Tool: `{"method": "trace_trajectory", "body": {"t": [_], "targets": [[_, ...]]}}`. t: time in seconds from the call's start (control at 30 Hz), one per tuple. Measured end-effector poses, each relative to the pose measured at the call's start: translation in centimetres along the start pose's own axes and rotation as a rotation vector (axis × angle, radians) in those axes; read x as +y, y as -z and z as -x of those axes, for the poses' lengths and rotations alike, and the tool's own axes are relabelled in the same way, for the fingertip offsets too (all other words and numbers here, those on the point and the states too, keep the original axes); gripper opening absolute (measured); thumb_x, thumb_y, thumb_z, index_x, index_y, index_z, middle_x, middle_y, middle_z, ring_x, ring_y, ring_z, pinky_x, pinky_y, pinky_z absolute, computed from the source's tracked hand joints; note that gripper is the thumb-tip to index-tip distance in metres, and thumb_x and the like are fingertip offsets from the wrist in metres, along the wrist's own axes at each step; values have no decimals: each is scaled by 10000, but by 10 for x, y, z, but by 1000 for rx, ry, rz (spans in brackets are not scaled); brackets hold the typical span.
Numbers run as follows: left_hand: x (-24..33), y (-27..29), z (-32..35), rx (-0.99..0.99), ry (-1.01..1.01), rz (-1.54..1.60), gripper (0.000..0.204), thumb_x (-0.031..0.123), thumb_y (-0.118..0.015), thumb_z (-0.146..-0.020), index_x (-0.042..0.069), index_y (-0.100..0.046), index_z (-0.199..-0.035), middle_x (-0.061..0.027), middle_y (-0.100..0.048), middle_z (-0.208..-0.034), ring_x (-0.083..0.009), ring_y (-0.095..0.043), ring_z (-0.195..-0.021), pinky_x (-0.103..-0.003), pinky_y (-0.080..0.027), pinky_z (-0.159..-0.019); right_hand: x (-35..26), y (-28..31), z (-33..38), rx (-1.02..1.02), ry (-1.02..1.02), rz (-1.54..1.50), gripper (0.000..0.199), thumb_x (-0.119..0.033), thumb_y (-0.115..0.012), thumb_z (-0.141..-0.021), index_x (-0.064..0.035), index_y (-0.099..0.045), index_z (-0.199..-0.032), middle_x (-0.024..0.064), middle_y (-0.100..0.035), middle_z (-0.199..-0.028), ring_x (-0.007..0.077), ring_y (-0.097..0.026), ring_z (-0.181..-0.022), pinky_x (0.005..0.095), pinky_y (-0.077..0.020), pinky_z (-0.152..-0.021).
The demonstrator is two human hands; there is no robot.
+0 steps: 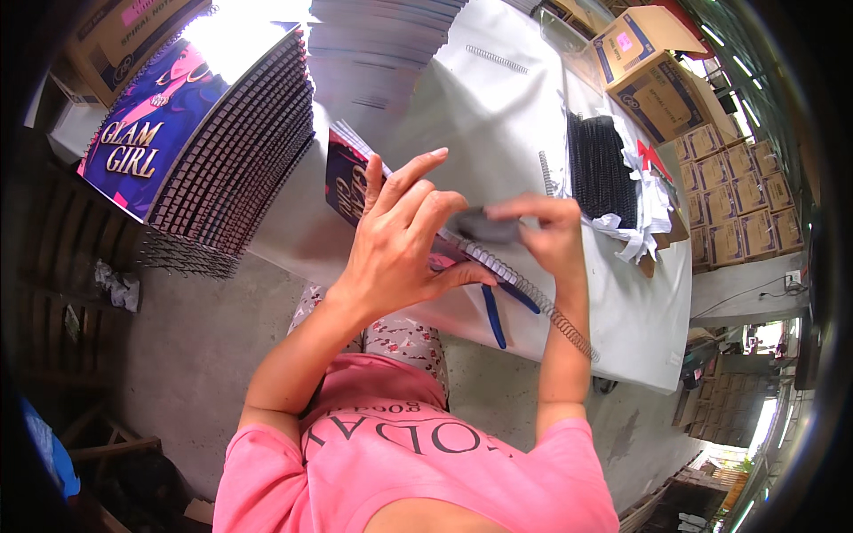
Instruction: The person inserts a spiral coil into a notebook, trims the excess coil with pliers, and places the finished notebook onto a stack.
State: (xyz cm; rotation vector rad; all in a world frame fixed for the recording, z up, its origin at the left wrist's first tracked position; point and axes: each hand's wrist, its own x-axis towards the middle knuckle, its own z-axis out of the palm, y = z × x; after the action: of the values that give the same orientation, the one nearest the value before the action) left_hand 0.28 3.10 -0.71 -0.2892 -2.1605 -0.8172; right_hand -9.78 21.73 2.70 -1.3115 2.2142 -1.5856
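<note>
My left hand (pixel 395 235) grips a notebook (pixel 346 182) with a dark, printed cover at its edge, thumb below and fingers above, one finger raised. A dark wire coil (pixel 533 298) runs along the notebook's edge and sticks out well past it to the lower right. Over the coil, my right hand (pixel 553 233) is blurred by motion. Its thumb and index finger close on a dark grey object (pixel 489 226), too smeared to tell its kind. Beneath the coil, a tool with two blue handles (pixel 494 318) lies on the white table; its head is hidden.
Left stands a tall stack of coil-bound notebooks (pixel 227 142); another stack of sheets (pixel 382 40) rises at the back. Loose coils (pixel 496 59) and a bundle of black coils (pixel 604 169) lie on the white table (pixel 640 311). Cardboard boxes (pixel 662 93) stand at the far right.
</note>
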Motion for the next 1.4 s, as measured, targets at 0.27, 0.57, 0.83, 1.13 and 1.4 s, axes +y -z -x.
{"method": "trace_trajectory", "body": {"t": [0.27, 0.57, 0.83, 1.13, 1.4], "targets": [[-9, -10, 6, 138, -23, 147, 953, 517, -785, -560, 93, -365, -1303, -122, -533, -1209, -287, -482, -1183, -525, -136, -1094, -7, -16, -10, 171, -179, -50, 120, -25, -626, -743, 23, -699, -826, 164, -687, -837, 261, -668, -763, 354, -544, -710], [-24, 14, -6, 143, 71, -211, 725, 684, -702, -504, 103, -594, -923, -52, -534, -898, -266, -475, -1097, -625, -55, -994, 17, -19, -6, 101, 301, -876, 133, -40, -676, -769, 0, -670, -896, 197, -673, -889, 280, -655, -842, 463, -516, -851], [-33, 12, -6, 156, 97, -73, 622, 667, -747, -471, 100, -560, -646, -38, -488, -882, -275, -460, -1060, -608, -46, -1035, 21, -21, -4, -23, 341, -859, 168, -116, -654, -823, 16, -652, -926, 233, -653, -951, 321, -632, -909, 484, -480, -903], [-36, 17, -5, 196, 27, -92, 649, 566, -847, -364, 64, -533, -627, -72, -484, -892, -333, -429, -1132, -475, -339, -893, 7, -26, -7, 12, 104, -397, 156, -134, -666, -779, 21, -683, -767, 182, -682, -843, 264, -665, -785, 404, -526, -799], [-35, 12, -2, 269, 3, -46, 592, 593, -793, -489, 83, -509, -591, -57, -503, -896, -336, -475, -1089, -509, -317, -925, 13, -11, 5, 344, -86, -129, 385, 99, -608, -715, 5, -619, -1088, 163, -676, -903, 183, -647, -774, 282, -507, -782]]}}
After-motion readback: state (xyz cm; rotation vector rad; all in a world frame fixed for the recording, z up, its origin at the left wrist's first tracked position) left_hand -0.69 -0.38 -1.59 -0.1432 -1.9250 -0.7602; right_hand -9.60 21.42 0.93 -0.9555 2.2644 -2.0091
